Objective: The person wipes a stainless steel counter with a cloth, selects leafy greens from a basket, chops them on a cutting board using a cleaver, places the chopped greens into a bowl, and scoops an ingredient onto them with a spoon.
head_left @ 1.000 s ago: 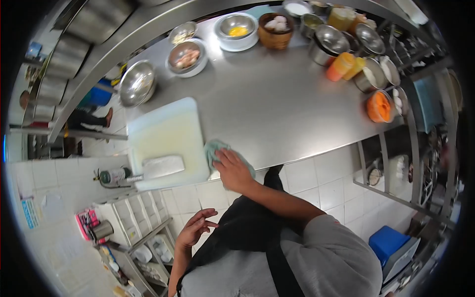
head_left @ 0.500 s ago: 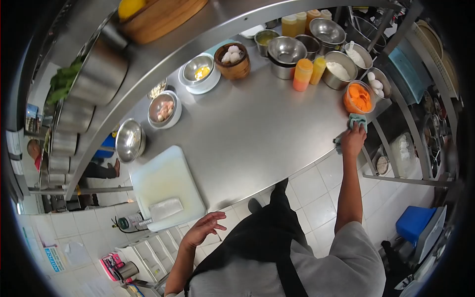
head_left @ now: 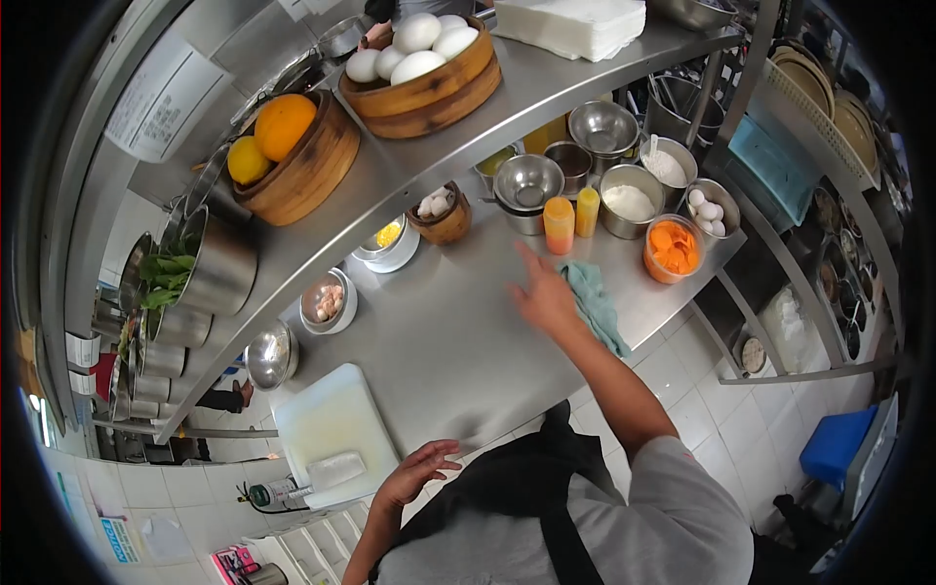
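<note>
My right hand (head_left: 547, 294) is over the steel worktop (head_left: 444, 317) with its fingers stretched out and apart, a little blurred and holding nothing. Right beside it a crumpled green cloth (head_left: 591, 304) lies on the steel, one end reaching the front edge. Whether the hand touches the cloth I cannot tell. My left hand (head_left: 419, 473) hovers by the front edge, empty, its fingers loosely bent and apart. Near it is a white cutting board (head_left: 336, 419) with a cleaver (head_left: 334, 470) lying on it.
Along the back stand a squeeze bottle (head_left: 559, 226), a flour pot (head_left: 627, 202), a tub of orange slices (head_left: 673, 249), an egg bowl (head_left: 709, 210) and a metal bowl (head_left: 271, 357). A steel shelf (head_left: 419, 180) overhangs the back, carrying wooden baskets (head_left: 429, 105) of eggs and fruit.
My right hand has let go of the cloth and moved left across the worktop. The cloth now lies more spread out, left of the tub. The view has shifted, showing more of the shelf.
</note>
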The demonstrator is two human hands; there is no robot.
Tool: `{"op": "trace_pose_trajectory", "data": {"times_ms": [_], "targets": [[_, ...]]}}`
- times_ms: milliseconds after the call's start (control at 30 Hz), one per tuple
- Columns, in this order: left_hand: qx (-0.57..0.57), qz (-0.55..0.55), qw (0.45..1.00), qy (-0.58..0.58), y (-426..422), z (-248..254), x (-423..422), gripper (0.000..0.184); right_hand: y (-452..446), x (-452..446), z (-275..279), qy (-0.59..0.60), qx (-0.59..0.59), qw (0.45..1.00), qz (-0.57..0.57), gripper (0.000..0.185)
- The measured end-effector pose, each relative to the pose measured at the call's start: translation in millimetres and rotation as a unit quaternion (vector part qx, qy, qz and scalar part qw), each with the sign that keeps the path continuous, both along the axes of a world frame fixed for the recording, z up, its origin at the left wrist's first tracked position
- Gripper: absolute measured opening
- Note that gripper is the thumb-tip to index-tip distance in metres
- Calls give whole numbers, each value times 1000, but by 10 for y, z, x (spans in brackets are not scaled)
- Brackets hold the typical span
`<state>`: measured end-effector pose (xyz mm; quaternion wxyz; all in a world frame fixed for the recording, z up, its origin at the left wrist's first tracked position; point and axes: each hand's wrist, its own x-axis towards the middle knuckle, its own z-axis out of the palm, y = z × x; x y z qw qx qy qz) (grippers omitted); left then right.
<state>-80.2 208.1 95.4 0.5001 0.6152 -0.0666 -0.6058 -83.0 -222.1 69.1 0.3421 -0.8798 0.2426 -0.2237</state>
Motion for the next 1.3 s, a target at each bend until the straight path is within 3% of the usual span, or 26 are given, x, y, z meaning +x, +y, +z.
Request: {"op": "trace_pose_trajectory", "data": {"times_ms": [100,200,300,400,533,633,800,900,1033,1100,1200,1233,1300], "targets": [[-1,35,999,-2,-15,10,-47,57,-310,793,-40,-12,184,981,-56,79],[2,90,996,11,115,-25,-189,58,-627,1438,-618,-1,114,976,-187,59],[-4,161,986,43,289,-40,-439,57,-700,1566,-622,-66,101,967,-226,38],[27,193,979,59,403,-17,-639,58,-658,1532,-380,-58,116,959,-251,21],[4,155,988,28,578,-213,-698,57,-196,1198,-288,-130,83,978,-143,16],[8,181,981,64,589,-182,-661,59,205,578,-277,-187,69,979,-34,17],[-59,96,993,42,770,-567,-338,61,785,-1042,-259,-126,58,990,-1,21],[-30,-14,999,6,664,-612,-191,65,1064,-2079,-363,-96,44,991,-78,23],[-18,-210,977,-17,428,-743,-175,69,1374,-3371,-558,56,57,965,-251,15],[-6,-282,959,-35,281,-850,-253,67,1478,-3986,-922,122,28,938,-324,12],[46,-275,956,-88,405,-1401,-463,61,1828,-5172,-1626,314,129,836,-430,24],[52,-254,952,-163,547,-1722,-494,55,2018,-5581,-1912,351,131,800,-468,18],[41,-225,945,-232,1334,-2795,-395,54,2350,-6219,-2144,397,210,710,-543,28]]}}
